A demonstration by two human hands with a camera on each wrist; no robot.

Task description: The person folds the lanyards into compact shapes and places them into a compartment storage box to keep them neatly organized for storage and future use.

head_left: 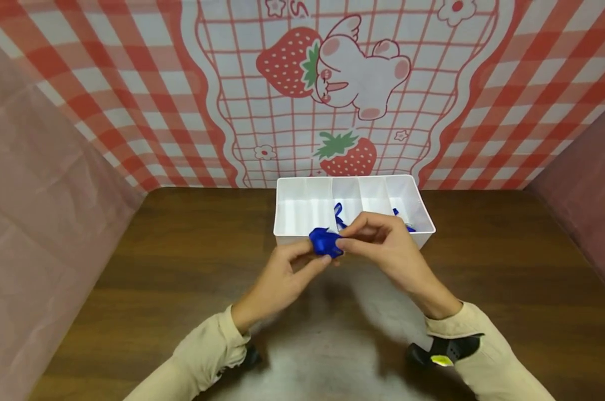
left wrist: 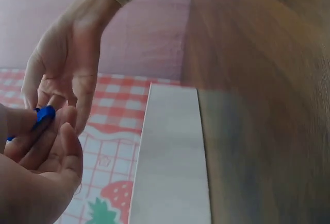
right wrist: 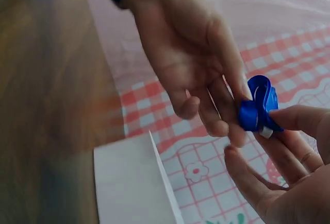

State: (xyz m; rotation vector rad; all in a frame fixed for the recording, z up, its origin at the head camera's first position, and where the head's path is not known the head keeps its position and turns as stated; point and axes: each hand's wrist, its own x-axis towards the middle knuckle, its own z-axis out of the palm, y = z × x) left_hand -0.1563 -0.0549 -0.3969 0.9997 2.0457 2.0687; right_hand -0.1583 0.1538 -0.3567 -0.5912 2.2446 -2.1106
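In the head view a folded blue ribbon bow (head_left: 325, 243) is held up between both hands, near the front rim of a white tray. My left hand (head_left: 284, 273) pinches its lower left side between thumb and fingers. From the other side my right hand (head_left: 385, 245) pinches the bow's right edge. Glossy loops of the bow (right wrist: 259, 103) show in the right wrist view, with a small white bit at the base. Fingers hide most of the bow (left wrist: 45, 115) in the left wrist view.
The white divided tray (head_left: 291, 209) stands at the back of the wooden table (head_left: 192, 267). A blue ribbon loop (head_left: 338, 210) lies in a middle compartment, and small blue pieces (head_left: 410, 228) in the rightmost. Behind hangs a red-checked strawberry cloth (head_left: 242, 100).
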